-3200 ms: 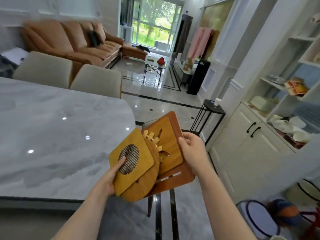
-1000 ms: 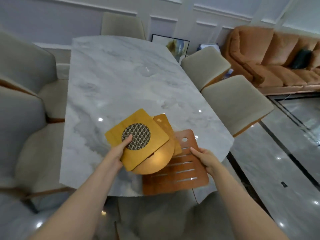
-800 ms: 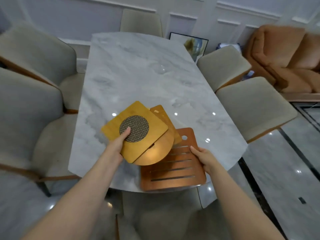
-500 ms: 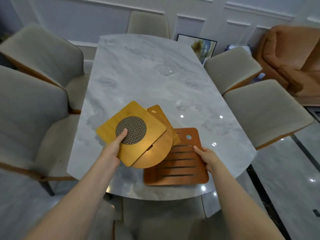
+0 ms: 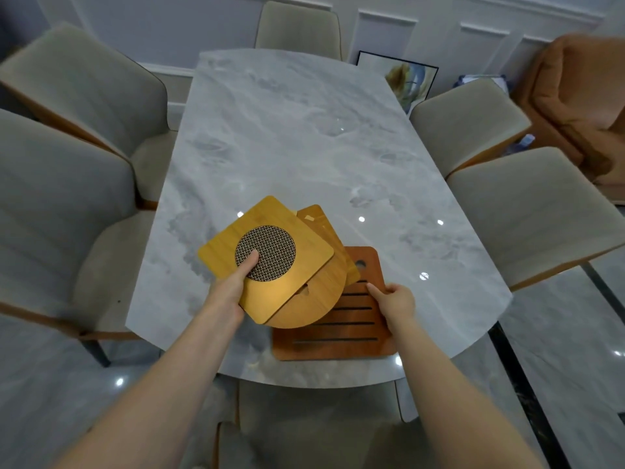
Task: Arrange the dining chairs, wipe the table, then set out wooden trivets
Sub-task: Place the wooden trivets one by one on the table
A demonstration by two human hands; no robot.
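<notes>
- Three light trivets, fanned and topped by the mesh-centred square trivet point(image 5: 267, 252), sit in your left hand point(image 5: 227, 292), thumb pressing the mesh, above the marble table point(image 5: 304, 137).
- Your right hand point(image 5: 394, 299) pinches the right edge of the dark slotted trivet point(image 5: 338, 330), which lies near the table's front edge, partly under the fan.

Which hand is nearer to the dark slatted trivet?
Right. The right hand touches the dark slatted trivet at its right edge; the left hand grips the lighter trivets left of it.
</notes>
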